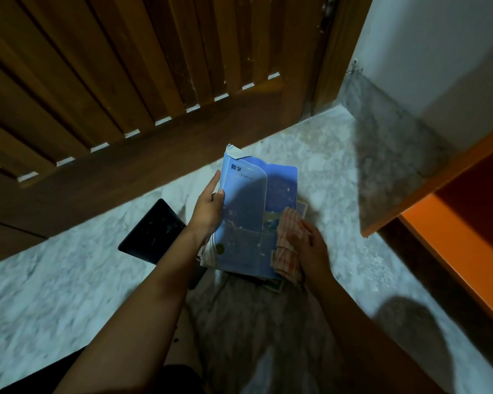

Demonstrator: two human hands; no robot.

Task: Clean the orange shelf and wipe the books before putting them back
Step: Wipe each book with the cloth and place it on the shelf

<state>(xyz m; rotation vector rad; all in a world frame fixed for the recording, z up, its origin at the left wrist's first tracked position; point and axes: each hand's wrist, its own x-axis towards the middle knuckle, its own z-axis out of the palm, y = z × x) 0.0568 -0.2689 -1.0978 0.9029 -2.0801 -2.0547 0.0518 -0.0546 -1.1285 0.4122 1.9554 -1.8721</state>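
You are seated on a pale marbled floor (69, 280), facing a brown slatted wooden door (125, 81). Your left hand (208, 207) props up a worn blue paperback textbook (248, 211) by its left edge, likely so the cover tilts toward you and holds firm under wiping. That grip is closed on the book, thumb on the cover, fingers round the edge. Your right hand (310, 245) presses a bunched pink checked cloth (289, 231) against the cover's lower right corner. Its grip is closed on the cloth, which hangs below the palm. The textbook sits over a few other books (276, 285), whose edges peek out beneath it. A flat black rectangular book or tablet (154, 231) lies on the floor, just left. The bright orange wooden shelf (453, 245) stands to your right, within reach for returning books.
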